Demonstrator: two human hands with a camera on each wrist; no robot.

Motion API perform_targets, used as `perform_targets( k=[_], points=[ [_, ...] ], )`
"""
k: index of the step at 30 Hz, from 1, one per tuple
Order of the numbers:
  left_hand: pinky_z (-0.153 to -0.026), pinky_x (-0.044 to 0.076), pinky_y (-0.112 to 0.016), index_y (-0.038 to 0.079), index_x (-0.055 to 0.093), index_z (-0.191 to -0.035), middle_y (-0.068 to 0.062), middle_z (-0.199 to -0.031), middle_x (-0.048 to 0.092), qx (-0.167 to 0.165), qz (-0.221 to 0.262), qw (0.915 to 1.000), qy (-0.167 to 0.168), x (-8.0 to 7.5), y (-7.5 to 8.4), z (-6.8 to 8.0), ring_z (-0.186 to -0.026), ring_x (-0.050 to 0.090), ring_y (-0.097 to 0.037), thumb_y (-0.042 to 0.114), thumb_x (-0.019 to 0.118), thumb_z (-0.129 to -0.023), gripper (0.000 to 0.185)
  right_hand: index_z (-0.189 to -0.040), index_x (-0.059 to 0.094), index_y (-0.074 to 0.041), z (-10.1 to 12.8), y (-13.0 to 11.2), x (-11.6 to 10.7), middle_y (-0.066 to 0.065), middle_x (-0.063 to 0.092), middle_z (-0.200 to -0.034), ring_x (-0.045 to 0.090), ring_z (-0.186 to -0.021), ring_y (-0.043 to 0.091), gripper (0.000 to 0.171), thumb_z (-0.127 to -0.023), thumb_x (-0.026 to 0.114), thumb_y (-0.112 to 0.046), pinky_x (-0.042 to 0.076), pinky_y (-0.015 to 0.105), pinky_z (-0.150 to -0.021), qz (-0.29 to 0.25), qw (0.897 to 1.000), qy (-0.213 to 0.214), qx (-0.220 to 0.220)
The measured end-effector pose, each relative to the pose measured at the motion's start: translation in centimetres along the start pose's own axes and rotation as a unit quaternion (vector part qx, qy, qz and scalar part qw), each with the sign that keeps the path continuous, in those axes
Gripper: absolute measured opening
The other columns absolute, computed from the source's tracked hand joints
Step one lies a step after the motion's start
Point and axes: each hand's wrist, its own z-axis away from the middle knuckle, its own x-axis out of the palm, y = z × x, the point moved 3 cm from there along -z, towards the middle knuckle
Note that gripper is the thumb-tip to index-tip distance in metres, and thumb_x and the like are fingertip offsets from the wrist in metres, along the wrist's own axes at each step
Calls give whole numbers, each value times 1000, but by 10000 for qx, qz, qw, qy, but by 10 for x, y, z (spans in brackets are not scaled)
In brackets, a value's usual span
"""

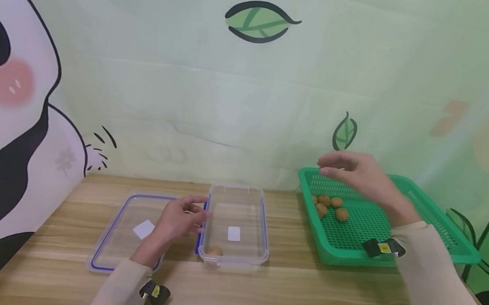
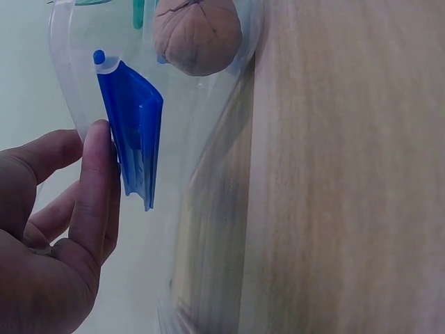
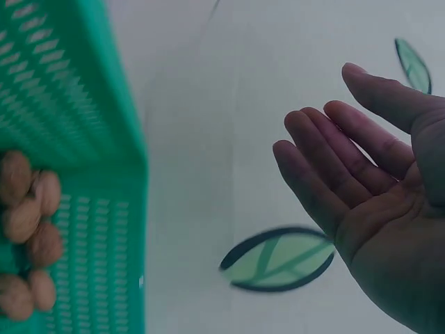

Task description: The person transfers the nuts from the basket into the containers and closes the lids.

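Relaxed fingers of the left hand (image 1: 177,222) touch the clear box (image 1: 234,259), lower centre; the right hand (image 1: 358,173), fingers loosely extended, hovers over the green basket (image 1: 326,254), lower right. The box holds one walnut (image 1: 215,251), the basket several.

1. Left hand (image 2: 55,229), fingers extended, tips at the blue clasp (image 2: 131,115).
2. Blue clasp, slanting beside the rim of the clear box (image 2: 64,59).
3. Walnut (image 2: 198,35) (brown, seamed, cropped above), within the box.
4. Counter (image 2: 348,167) of pale wood, right.
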Motion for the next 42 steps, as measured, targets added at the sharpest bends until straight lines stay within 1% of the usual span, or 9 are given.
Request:
perform_targets(
  k=[4,9,13,16,22,28,33,38,42],
  points=[
    [-75,68,-36,1,65,-142,-20,-113,68,-3,-18,10000,13,0,0,0,-83,72,-22,2,78,-96,47,-137,69,-14,-1,19,-6,6,70,-134,62,-128,27,42,-104,71,-40,51,53,-107,-53,9998,-42,171],
    [-74,68,-35,2,65,-142,-20,-112,67,4,-75,10000,-9,-1,0,1,-82,73,-21,4,78,-97,47,-142,65,-12,-3,42,-10,11,66,-141,56,-136,35,52,-103,70,-46,45,63,-113,-33,9984,-243,510],
    [-74,68,-35,2,65,-142,-20,-112,67,24,-69,10000,-11,-1,1,2,-81,73,-21,4,78,-97,48,-144,63,-10,-4,57,-11,13,65,-143,52,-139,39,58,-102,69,-51,41,68,-114,116,9959,-390,805],
    [-74,68,-35,2,65,-142,-20,-112,67,19,-64,10000,-9,-1,0,2,-82,73,-21,4,78,-97,48,-144,63,-10,-5,65,-12,13,65,-143,52,-139,39,60,-102,70,-52,41,69,-113,174,9944,-497,921],
    [-74,68,-35,2,65,-142,-20,-114,66,-2,-66,10000,-2,-2,0,2,-82,73,-21,4,78,-97,48,-144,63,-9,-7,75,-13,13,65,-143,53,-138,39,58,-103,69,-50,42,69,-113,261,9937,-672,859],
    [-74,68,-35,2,65,-143,-20,-114,67,-13,-122,9999,-9,-1,1,2,-81,73,-21,5,78,-97,48,-142,65,-7,-9,82,-13,14,67,-139,58,-132,39,53,-104,69,-44,46,67,-110,449,9920,-854,812],
    [-73,67,-35,4,65,-143,-19,-114,67,-32,-229,9997,-9,-1,2,3,-81,73,-21,7,79,-97,48,-140,66,-4,-12,94,-11,16,68,-138,60,-130,40,49,-104,71,-37,47,67,-109,525,9891,-1111,812],
    [-74,67,-35,4,65,-143,-20,-114,67,-41,-176,9998,-18,-1,2,3,-82,73,-22,7,79,-97,48,-140,65,2,-16,109,-8,19,68,-137,62,-127,41,46,-105,70,-27,53,62,-106,504,9858,-1416,753],
    [-74,68,-35,3,64,-143,-20,-114,67,-23,-153,9999,-29,-1,1,2,-82,73,-22,7,79,-97,49,-139,65,2,-16,119,-6,19,68,-137,61,-128,42,44,-105,70,-25,53,62,-106,544,9823,-1619,764]
  ],
)
